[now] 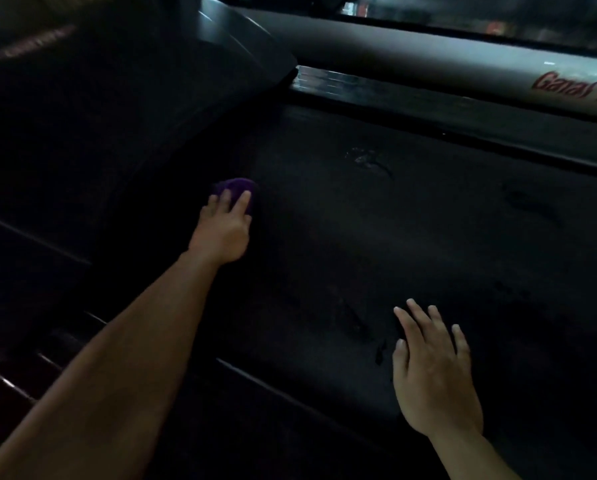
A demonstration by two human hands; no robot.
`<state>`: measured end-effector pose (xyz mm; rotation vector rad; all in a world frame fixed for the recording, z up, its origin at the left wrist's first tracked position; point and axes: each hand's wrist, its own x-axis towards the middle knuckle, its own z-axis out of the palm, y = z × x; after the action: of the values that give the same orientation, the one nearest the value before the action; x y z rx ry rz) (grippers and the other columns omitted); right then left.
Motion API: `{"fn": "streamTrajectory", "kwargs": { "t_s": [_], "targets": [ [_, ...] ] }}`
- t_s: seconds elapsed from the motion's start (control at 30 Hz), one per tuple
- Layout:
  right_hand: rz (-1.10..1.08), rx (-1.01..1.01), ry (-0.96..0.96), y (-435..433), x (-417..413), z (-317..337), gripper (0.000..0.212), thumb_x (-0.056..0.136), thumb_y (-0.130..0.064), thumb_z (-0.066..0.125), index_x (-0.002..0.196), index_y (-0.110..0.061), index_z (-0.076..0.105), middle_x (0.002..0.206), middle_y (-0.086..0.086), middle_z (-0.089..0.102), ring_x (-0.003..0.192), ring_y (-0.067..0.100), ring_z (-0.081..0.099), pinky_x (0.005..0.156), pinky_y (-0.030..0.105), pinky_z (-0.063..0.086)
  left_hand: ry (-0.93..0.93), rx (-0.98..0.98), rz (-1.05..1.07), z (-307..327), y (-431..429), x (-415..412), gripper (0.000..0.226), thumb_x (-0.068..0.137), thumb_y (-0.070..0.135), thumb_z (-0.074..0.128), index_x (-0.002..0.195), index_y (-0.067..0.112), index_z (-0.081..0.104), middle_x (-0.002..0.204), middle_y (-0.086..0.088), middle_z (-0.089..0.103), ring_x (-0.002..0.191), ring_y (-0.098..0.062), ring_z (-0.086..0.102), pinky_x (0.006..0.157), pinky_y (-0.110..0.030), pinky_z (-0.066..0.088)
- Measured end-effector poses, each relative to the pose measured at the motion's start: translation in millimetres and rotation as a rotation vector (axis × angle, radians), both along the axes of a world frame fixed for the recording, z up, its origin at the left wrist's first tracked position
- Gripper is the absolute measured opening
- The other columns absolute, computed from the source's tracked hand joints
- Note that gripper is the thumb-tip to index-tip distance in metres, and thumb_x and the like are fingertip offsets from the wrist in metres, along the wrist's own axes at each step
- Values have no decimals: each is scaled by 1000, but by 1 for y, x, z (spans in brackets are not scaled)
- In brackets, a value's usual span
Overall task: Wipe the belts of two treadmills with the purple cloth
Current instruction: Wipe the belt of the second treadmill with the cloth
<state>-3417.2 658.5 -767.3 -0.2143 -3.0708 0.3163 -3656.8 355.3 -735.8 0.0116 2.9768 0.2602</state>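
The scene is dim. A dark treadmill belt runs across the middle of the head view, with faint scuff marks on it. My left hand reaches far out and presses the bunched purple cloth onto the belt near its front end, by the motor cover. Fingers lie over the cloth, which shows only past the fingertips. My right hand rests flat on the near part of the belt, fingers spread, holding nothing.
A dark motor cover rises at the upper left. A grey side rail with red lettering runs along the far side. A near side rail edges the belt, with dark ribbed flooring at the lower left.
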Motion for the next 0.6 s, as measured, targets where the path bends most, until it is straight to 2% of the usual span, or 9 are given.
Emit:
{"fn": "streamTrajectory", "kwargs": {
  "t_s": [0.17, 0.3, 0.37, 0.43, 0.5, 0.53, 0.6],
  "targets": [
    [1, -19, -16, -1, -1, 5, 53, 98, -37, 20, 147, -25, 37, 159, -5, 32, 151, 18, 21, 122, 51, 17, 18, -78, -447, -9, 99, 60, 59, 103, 33, 28, 156, 31, 1, 164, -12, 0, 150, -36, -3, 121, -48, 5],
    [-19, -65, -20, -2, -1, 8, 57, 97, -40, 17, 148, -28, 38, 161, -10, 28, 152, 12, 14, 124, 46, 8, -61, 4, -601, -4, 96, 128, 58, 104, 38, 26, 152, 42, -6, 161, 4, -14, 148, -21, -18, 121, -43, -6],
    [-17, -73, -17, -2, -2, 9, 56, 98, -39, 18, 148, -28, 39, 161, -10, 28, 152, 12, 14, 124, 46, 8, -15, 4, -584, -6, 61, 141, 57, 103, 39, 24, 152, 43, -6, 160, 8, -14, 148, -18, -17, 119, -41, -8],
    [-16, -80, -23, -3, -2, 8, 52, 100, -35, 22, 148, -27, 39, 161, -9, 28, 152, 13, 14, 124, 47, 8, 45, -33, -491, -12, 19, 138, 58, 98, 42, 17, 153, 43, 0, 163, 4, -1, 151, -23, -1, 119, -45, 2],
    [-17, -75, -21, -4, -2, 7, 52, 100, -35, 22, 149, -26, 39, 161, -8, 29, 152, 14, 14, 124, 48, 9, 35, -106, -326, -20, -29, 122, 63, 92, 43, 13, 154, 34, 18, 163, -4, 17, 148, -35, 17, 115, -56, 19],
    [-19, -68, -19, -4, -1, 7, 54, 99, -37, 20, 149, -27, 38, 161, -8, 29, 152, 14, 14, 124, 47, 9, 3, -158, -261, -25, -54, 109, 64, 92, 43, 12, 152, 27, 28, 162, -7, 21, 146, -39, 21, 111, -60, 24],
    [-21, -51, -15, -3, -1, 5, 56, 98, -40, 17, 149, -26, 38, 161, -8, 29, 152, 14, 14, 124, 47, 10, -69, -225, -159, -32, -95, 76, 60, 97, 39, 14, 148, 17, 37, 162, -9, 18, 146, -44, 16, 111, -63, 21]
  ]
}}
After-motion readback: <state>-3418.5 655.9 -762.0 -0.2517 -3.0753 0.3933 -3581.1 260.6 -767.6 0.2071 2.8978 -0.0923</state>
